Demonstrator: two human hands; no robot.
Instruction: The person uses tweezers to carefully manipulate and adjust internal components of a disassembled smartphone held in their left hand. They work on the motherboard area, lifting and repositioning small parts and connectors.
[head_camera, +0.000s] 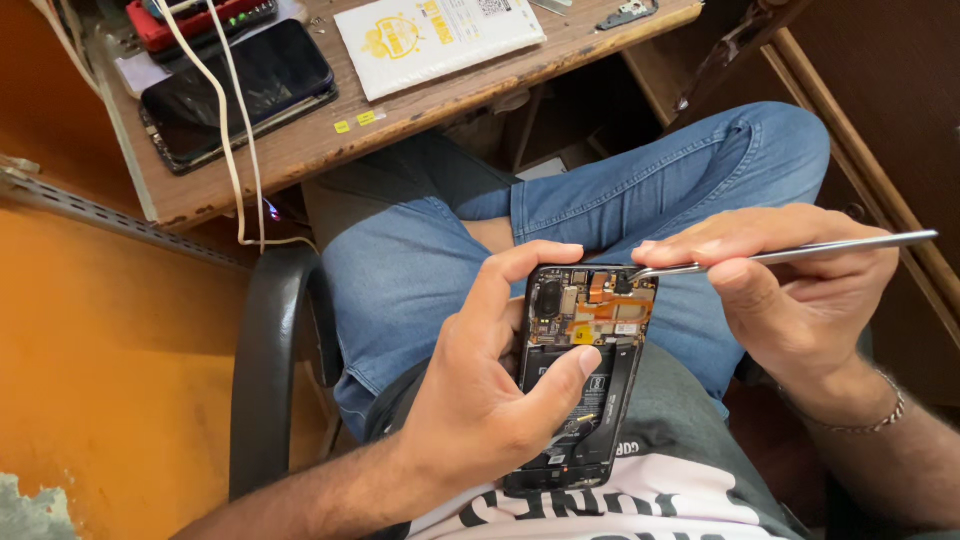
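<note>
Your left hand (480, 400) grips the opened phone (583, 370) over your lap; your right hand (790, 280) pinches the tweezers (790, 255), tip at a top-edge connector. Prying seems underway; lift gently.

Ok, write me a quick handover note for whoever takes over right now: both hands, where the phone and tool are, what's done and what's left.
Left hand: grips the opened phone over the lap, thumb across its battery.
Right hand: pinches metal tweezers; their tip sits at the top right corner of the exposed circuit board.
Done: back cover is off, board and battery bare.
Left: whatever the tip is working on; too small to tell if it is freed.
On the wooden desk: another dark phone, a white packet.
</note>
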